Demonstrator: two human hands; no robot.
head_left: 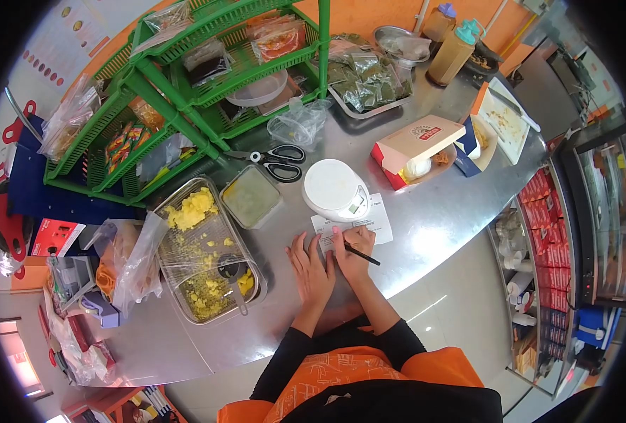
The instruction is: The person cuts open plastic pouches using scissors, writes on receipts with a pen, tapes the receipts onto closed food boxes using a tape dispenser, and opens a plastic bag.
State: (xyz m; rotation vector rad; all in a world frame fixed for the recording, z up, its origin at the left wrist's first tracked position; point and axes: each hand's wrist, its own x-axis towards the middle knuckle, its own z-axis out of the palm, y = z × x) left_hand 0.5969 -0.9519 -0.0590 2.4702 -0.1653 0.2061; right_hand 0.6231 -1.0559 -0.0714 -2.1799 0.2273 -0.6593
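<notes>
A dark pen [364, 255] is gripped in my right hand [354, 252], which rests over a white printed paper slip [380, 224] on the steel table. My left hand [311, 269] lies flat with its fingers apart, its fingertips by the slip's left edge. Just beyond both hands stands a round white kitchen scale [330, 187], partly on top of the slip. The pen's tip is too small to make out against the paper.
Left of my hands is a metal tray [256, 292] of yellow food with a scoop in it. Scissors [276, 163] lie beside a lidded container [251, 196]. A green rack [207, 99] stands behind. Food boxes [415, 144] and sauce bottles [454, 55] are at the right.
</notes>
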